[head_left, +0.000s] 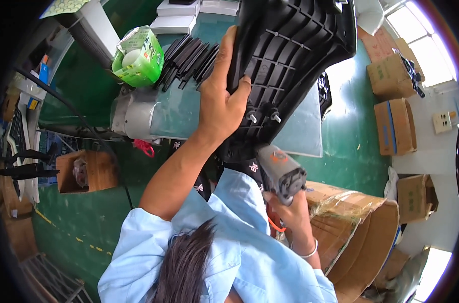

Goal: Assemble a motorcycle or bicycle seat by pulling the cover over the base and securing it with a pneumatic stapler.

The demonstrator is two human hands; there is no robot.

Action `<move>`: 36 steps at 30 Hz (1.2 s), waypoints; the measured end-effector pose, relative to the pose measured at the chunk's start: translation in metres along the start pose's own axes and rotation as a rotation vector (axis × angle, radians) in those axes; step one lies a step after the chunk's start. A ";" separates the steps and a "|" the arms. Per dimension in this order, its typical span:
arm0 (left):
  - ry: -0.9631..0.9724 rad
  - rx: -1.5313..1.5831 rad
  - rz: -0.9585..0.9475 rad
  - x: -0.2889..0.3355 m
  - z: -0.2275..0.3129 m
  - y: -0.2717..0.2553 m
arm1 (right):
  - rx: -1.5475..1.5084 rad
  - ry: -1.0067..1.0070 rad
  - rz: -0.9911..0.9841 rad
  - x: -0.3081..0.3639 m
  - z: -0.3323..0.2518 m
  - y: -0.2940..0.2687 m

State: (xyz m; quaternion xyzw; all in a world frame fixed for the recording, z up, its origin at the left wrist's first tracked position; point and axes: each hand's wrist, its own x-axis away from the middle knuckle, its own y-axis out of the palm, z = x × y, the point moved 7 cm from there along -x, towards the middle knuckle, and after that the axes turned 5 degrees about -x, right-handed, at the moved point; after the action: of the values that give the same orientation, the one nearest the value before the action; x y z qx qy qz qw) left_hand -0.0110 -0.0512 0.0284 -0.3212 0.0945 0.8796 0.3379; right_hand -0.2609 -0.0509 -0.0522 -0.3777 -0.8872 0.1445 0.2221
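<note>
My left hand (pixel 222 103) grips the left edge of a large black moulded plastic panel (pixel 290 53). Its ribbed side faces me, and it stands tilted up above the table. Two metal studs (pixel 251 117) poke out near the panel's lower end. In my right hand (pixel 292 209) is a grey pistol-grip power tool (pixel 277 166), closed around its handle. The tool's front end lies close by the panel's bottom edge; I cannot tell whether they touch. A thin orange-red hose or cord (pixel 276 225) runs below the handle.
On the glass-topped table (pixel 174 118) lie several black strips (pixel 181 60) beside a green carton (pixel 141 60). White boxes (pixel 174 22) sit at the back. A large open cardboard box (pixel 350 212) stands at my right, a smaller one (pixel 100 171) at the left on the floor.
</note>
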 end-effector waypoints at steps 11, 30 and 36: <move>-0.137 0.043 0.196 0.015 -0.012 -0.026 | -1.080 0.232 -0.246 0.021 0.011 0.036; -0.205 0.084 -0.062 -0.012 -0.016 -0.047 | -0.547 -0.094 0.184 0.018 -0.009 -0.056; -0.320 0.004 -0.352 -0.012 -0.060 -0.051 | 0.651 -0.421 0.511 -0.040 -0.047 -0.085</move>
State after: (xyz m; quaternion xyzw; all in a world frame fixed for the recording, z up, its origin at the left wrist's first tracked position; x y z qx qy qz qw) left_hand 0.0593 -0.0416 -0.0076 -0.1882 -0.0158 0.8468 0.4973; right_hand -0.2641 -0.1332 0.0133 -0.4575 -0.6998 0.5392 0.1013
